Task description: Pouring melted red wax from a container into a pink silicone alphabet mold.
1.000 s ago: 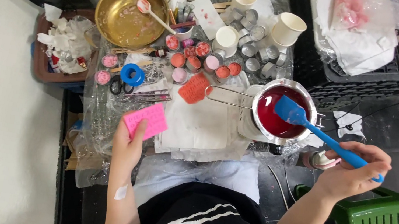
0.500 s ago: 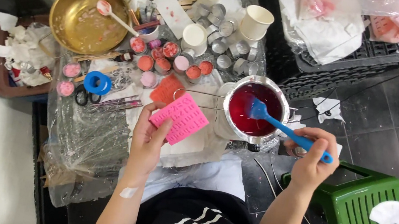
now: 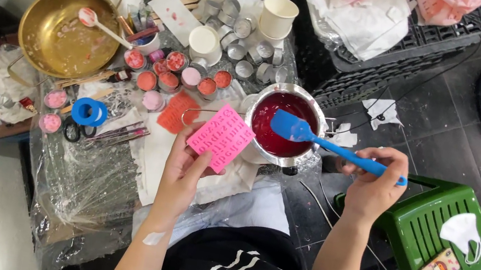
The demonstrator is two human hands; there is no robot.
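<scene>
I see left hand [image 3: 185, 168] fingers gripping pink lettered mould [image 3: 221, 137]; at its 3 o'clock, right hand [image 3: 375, 182] clasping blue spatula [image 3: 312, 138] over red-filled steel pot [image 3: 282, 126].

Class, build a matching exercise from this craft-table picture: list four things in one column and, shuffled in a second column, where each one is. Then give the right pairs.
Things:
1. flat pink silicone mould
2. blue silicone spatula
3. round brass pan
4. white face mask

Places:
A. on the green plastic stool
B. far left of the table, a spoon lying in it
C. held in the left hand
D. held in the right hand, blade over the steel pot of red liquid

Pairs: 1-C, 2-D, 3-B, 4-A
</scene>
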